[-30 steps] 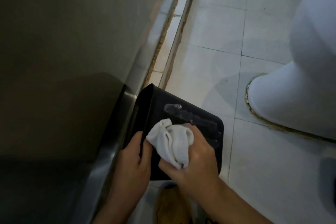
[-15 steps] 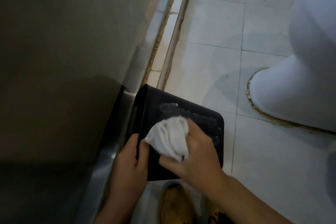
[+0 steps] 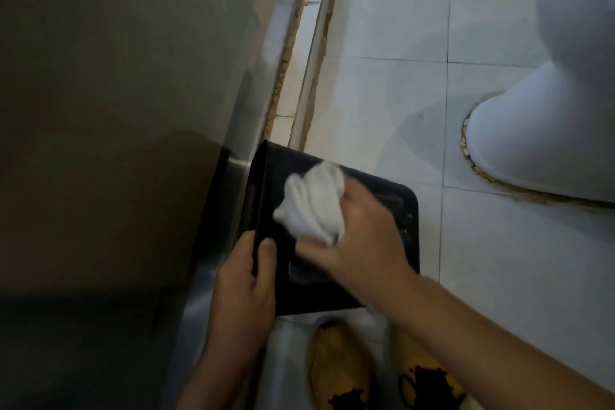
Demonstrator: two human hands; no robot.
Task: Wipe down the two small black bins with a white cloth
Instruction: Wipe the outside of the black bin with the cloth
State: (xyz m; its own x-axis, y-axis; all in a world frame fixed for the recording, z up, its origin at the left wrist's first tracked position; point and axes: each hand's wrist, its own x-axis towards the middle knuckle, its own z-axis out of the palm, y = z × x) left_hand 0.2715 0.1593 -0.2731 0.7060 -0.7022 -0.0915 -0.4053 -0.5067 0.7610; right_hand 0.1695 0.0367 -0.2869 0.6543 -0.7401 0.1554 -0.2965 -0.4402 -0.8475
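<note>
Two hands: left hand (image 3: 244, 280) grips black bin (image 3: 332, 289), right hand (image 3: 362, 236) fingers bunch white cloth (image 3: 312, 203) against it.

left hand (image 3: 244, 280) gripping, right hand (image 3: 362, 236) clutching

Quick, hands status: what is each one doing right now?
Left hand: grips the small black plastic bin by its edge.
Right hand: holds the bunched white cloth, pressing it on the bin.

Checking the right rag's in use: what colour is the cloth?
White; the cloth shows clearest in the head view, against the black bin.
</note>
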